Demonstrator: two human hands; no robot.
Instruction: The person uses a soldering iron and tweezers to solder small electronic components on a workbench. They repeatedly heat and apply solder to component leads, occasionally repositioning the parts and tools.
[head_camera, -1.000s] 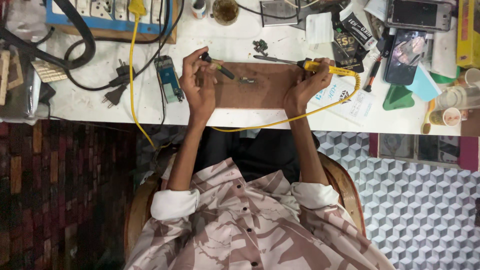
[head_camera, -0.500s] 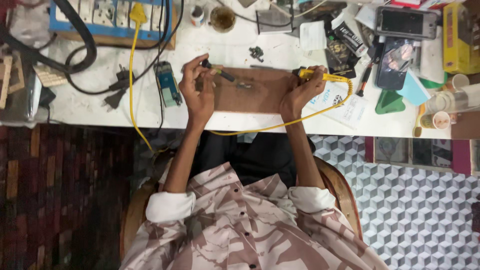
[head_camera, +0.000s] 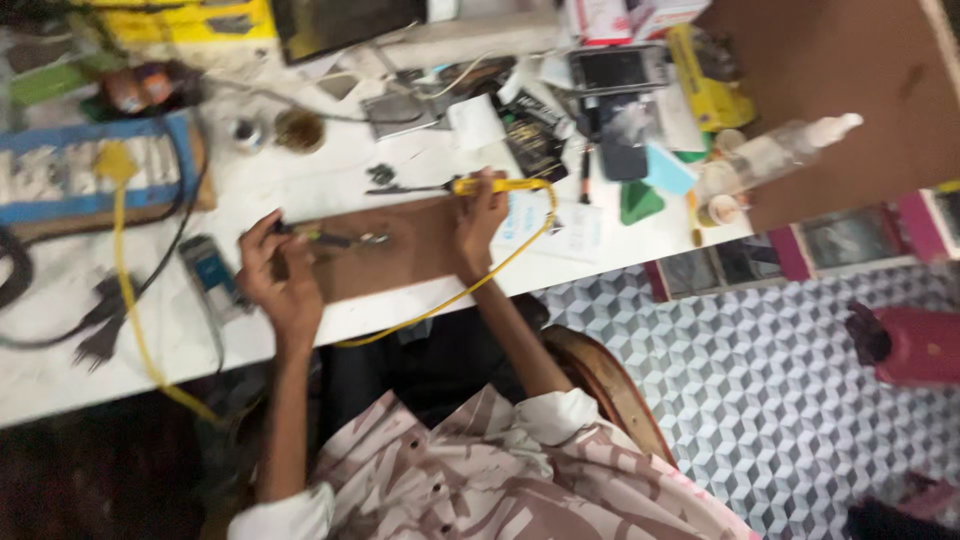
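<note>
You are pinching a small dark tool (head_camera: 325, 237) in your left hand (head_camera: 278, 275), steadying its tip over the brown board (head_camera: 410, 255). Your right hand (head_camera: 478, 222) is closing around the yellow soldering iron (head_camera: 470, 185), tip pointing left, its yellow cord (head_camera: 520, 245) looping clear toward the near edge.

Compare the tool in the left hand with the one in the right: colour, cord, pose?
The left hand pinches a thin dark tool; the right hand holds a soldering iron with a yellow handle. The soldering iron trails a yellow cord; the dark tool shows none. Both lie roughly level above the brown board, tips pointing opposite ways.
</note>
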